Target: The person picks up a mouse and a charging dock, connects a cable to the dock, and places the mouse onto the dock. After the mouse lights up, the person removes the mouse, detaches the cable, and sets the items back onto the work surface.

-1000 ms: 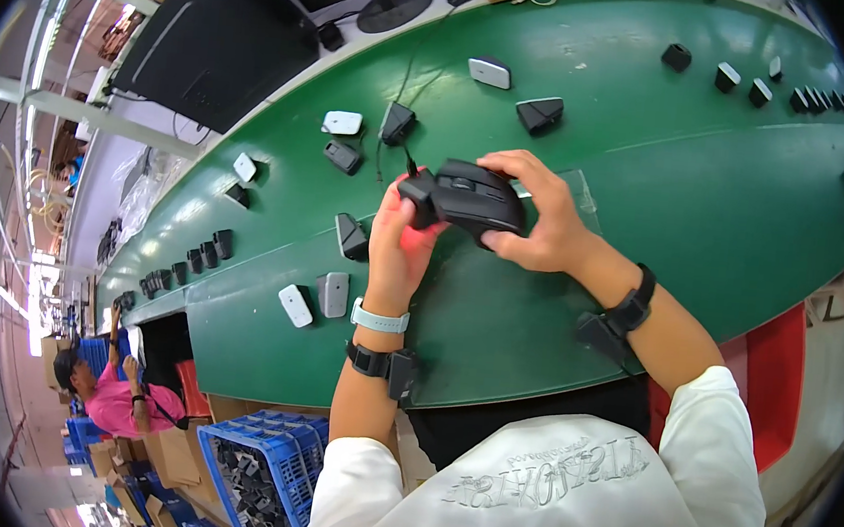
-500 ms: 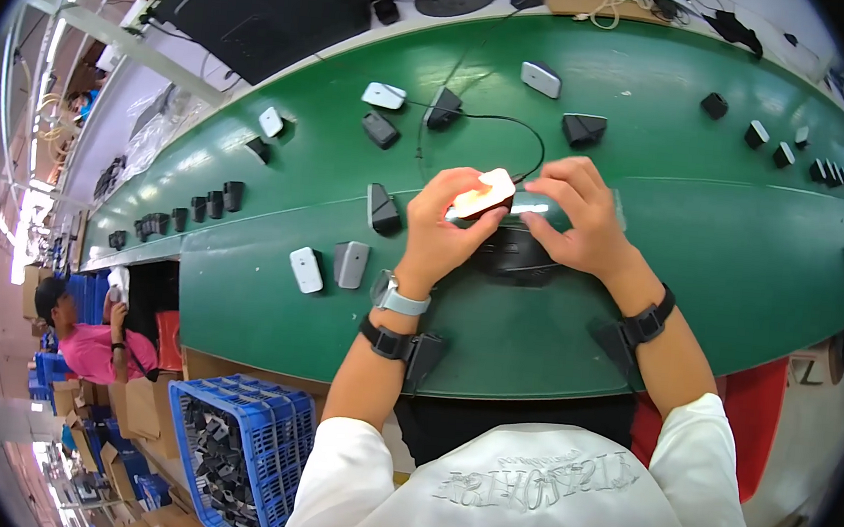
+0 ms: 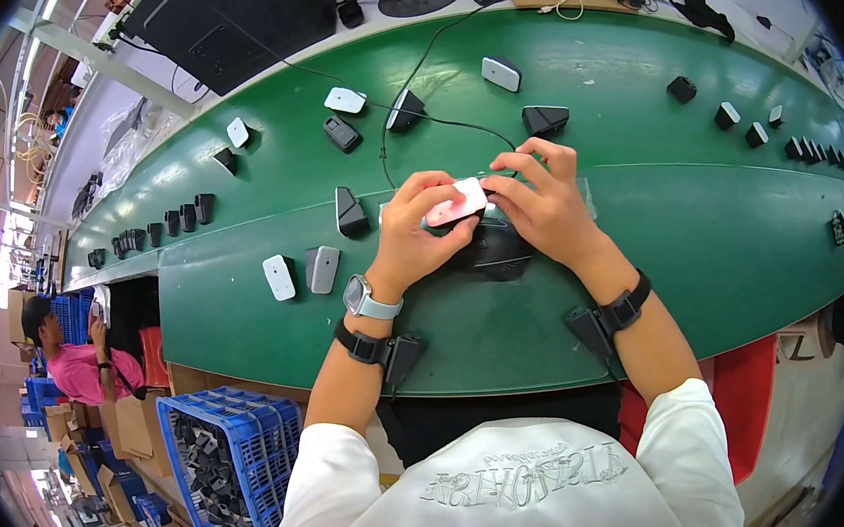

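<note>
My left hand (image 3: 415,231) is closed round a small black device (image 3: 458,204) with a white face, its thumb on the near edge. The face glows pinkish under the fingertips. My right hand (image 3: 548,202) pinches at the device's right end, where a thin black cable (image 3: 464,124) runs in behind the fingers. Its plug is hidden, so I cannot tell whether it sits in the device. Beneath both hands lies a dark, glossy black object (image 3: 496,253) on the green table (image 3: 537,324).
Similar devices (image 3: 321,270) lie scattered to the left and beyond my hands, with rows (image 3: 188,217) at far left and far right (image 3: 823,153). A blue crate (image 3: 239,403) of black parts stands at lower left. A person in pink (image 3: 81,369) is at left. Monitors (image 3: 232,21) line the back.
The view has shifted, so the table's things sit further left. My right fingers have drawn together against the device's end. The face's bright orange-white glow is now a fainter pink.
</note>
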Tool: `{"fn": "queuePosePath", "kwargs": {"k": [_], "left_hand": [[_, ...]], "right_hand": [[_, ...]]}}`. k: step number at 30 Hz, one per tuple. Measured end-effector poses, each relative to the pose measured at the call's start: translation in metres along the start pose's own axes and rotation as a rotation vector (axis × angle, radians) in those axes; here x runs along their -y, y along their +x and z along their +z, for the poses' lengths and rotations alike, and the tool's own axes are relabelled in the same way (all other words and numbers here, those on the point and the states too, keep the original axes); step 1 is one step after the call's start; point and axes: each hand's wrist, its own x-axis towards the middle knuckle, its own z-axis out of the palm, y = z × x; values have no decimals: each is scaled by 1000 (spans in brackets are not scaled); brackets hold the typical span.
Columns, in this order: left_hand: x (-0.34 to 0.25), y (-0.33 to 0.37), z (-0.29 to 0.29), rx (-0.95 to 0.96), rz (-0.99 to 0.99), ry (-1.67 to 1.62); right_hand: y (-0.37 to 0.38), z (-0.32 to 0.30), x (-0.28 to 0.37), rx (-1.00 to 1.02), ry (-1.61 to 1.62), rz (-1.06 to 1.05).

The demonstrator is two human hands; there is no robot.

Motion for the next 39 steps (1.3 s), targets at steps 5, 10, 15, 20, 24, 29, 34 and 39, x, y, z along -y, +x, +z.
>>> {"fn": "queuePosePath", "kwargs": {"k": [5, 10, 15, 20, 24, 29, 34, 39], "left_hand": [[-1, 1, -5, 12, -18, -24], [-1, -1, -7, 96, -263, -242], [-36, 13, -21, 178, 117, 260], [-41, 19, -81, 225, 310, 593], [40, 11, -190, -148, -353, 493], [175, -42, -325, -202, -702, 1054], [225, -5, -321, -53, -796, 1267], [258, 39, -336, -11, -818, 1109]], "right_hand": [[3, -1, 1, 6, 0, -17], [6, 1, 3, -9, 21, -12], [6, 3, 8, -4, 186, 114], [-7, -2, -24, -169, 289, 430], [-12, -4, -35, -183, 341, 522], [0, 11, -19, 6, 375, 393], [-8, 2, -25, 35, 378, 460], [1, 1, -20, 88, 345, 385]]}}
